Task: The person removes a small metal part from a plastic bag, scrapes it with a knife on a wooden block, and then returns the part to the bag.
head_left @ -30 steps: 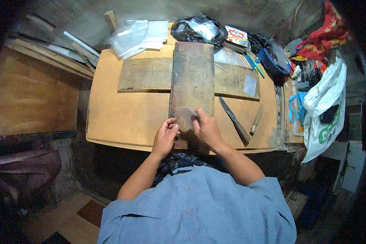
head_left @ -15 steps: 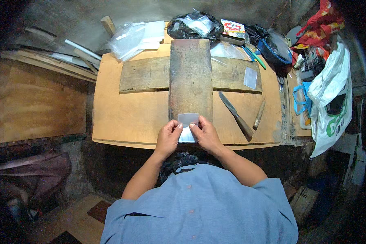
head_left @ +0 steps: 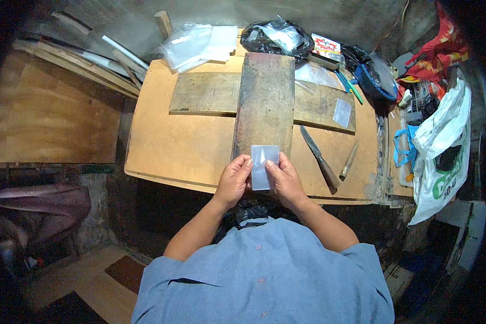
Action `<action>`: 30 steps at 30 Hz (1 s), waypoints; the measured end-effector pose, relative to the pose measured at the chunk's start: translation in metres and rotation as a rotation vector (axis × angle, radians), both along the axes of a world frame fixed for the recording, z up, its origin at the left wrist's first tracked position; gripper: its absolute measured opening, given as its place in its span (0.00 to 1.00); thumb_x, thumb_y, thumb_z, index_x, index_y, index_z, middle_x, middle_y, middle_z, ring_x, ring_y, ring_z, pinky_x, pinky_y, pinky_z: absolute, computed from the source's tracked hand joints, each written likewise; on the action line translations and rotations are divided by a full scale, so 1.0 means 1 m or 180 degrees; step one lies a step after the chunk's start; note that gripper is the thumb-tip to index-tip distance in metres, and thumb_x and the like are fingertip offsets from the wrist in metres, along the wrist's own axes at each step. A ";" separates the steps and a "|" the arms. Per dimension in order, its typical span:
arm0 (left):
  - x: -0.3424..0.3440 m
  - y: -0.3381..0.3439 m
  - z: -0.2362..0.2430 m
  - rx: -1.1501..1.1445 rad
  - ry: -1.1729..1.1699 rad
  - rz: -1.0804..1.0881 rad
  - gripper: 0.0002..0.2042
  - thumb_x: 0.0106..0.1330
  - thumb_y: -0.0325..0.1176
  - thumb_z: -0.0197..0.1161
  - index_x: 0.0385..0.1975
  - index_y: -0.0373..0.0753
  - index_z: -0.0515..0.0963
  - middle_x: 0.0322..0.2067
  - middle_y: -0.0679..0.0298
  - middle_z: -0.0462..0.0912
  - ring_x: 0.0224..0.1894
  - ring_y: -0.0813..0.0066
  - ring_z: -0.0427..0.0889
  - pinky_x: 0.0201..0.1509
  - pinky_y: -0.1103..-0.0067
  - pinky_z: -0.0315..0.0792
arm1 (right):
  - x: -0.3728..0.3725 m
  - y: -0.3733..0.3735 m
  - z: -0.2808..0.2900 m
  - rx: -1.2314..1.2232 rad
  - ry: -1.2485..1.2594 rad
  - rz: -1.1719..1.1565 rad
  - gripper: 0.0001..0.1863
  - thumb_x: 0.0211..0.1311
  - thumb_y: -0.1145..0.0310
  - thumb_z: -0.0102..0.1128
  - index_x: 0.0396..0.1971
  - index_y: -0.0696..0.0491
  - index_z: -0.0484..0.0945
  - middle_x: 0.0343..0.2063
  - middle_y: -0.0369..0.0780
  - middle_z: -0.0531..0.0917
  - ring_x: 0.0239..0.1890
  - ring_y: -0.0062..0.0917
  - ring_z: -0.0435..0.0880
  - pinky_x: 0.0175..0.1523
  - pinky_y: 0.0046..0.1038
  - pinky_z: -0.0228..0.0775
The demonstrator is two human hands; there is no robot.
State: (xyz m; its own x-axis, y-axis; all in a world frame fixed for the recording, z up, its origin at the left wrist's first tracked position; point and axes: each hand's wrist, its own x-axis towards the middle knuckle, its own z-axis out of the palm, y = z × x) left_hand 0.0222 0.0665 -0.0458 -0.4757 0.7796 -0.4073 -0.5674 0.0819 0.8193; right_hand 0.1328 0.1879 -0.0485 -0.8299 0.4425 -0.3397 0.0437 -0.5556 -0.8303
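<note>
A small, clear rectangular plastic sleeve [head_left: 263, 175] is held upright at the near edge of the table. My left hand [head_left: 234, 177] pinches its left side. On the other side, my right hand [head_left: 288, 180] grips it, thumb lying across the front. Just beyond the sleeve is the near end of a worn wooden board [head_left: 264, 102], laid lengthwise over a second wooden board [head_left: 205, 93] that runs crosswise. Another clear plastic sleeve [head_left: 342, 112] lies flat on the right end of the crosswise board.
A knife [head_left: 319, 161] and a short wooden stick [head_left: 349, 161] lie right of my hands. Clear plastic sheets [head_left: 191, 46], a black plastic bag [head_left: 278, 36] and a small box [head_left: 325, 47] line the back. A white sack [head_left: 443, 146] hangs at the right.
The sleeve has tilted so its full face shows, and my right thumb has moved onto its front. The whole view has shifted and turned slightly.
</note>
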 end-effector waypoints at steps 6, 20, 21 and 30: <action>0.004 0.001 0.012 0.0149 0.0231 0.0164 0.08 0.75 0.35 0.51 0.45 0.39 0.74 0.26 0.75 0.75 0.24 0.91 0.70 0.28 0.89 0.67 | 0.000 -0.002 0.034 0.0073 0.0142 -0.0106 0.11 0.72 0.67 0.50 0.49 0.55 0.70 0.42 0.36 0.78 0.40 0.15 0.76 0.47 0.23 0.72; 0.011 0.003 0.022 0.0337 0.1549 0.0546 0.09 0.68 0.28 0.60 0.46 0.37 0.73 0.39 0.66 0.74 0.38 0.84 0.73 0.43 0.83 0.71 | 0.003 -0.002 0.030 0.1770 -0.0154 -0.0211 0.09 0.71 0.68 0.49 0.43 0.57 0.69 0.33 0.40 0.79 0.35 0.20 0.78 0.39 0.27 0.72; 0.009 0.002 0.021 0.0237 0.1660 0.0545 0.08 0.68 0.28 0.60 0.44 0.37 0.74 0.39 0.66 0.74 0.38 0.84 0.73 0.43 0.83 0.71 | 0.004 -0.002 0.035 0.1821 -0.0221 -0.0177 0.09 0.71 0.68 0.49 0.43 0.57 0.69 0.33 0.40 0.79 0.35 0.21 0.78 0.40 0.27 0.73; 0.008 0.003 0.031 -0.0174 0.1560 0.0507 0.07 0.65 0.28 0.64 0.39 0.35 0.77 0.31 0.69 0.79 0.31 0.84 0.75 0.37 0.83 0.72 | 0.004 -0.005 0.040 0.2309 -0.0360 -0.0163 0.08 0.71 0.69 0.49 0.43 0.58 0.69 0.31 0.46 0.81 0.32 0.30 0.83 0.36 0.32 0.74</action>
State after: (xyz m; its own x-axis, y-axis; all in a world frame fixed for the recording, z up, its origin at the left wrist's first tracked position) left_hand 0.0306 0.0694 -0.0149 -0.7320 0.6657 -0.1451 -0.1270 0.0759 0.9890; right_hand 0.1372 0.1830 -0.0087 -0.7794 0.6259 -0.0290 0.1395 0.1282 -0.9819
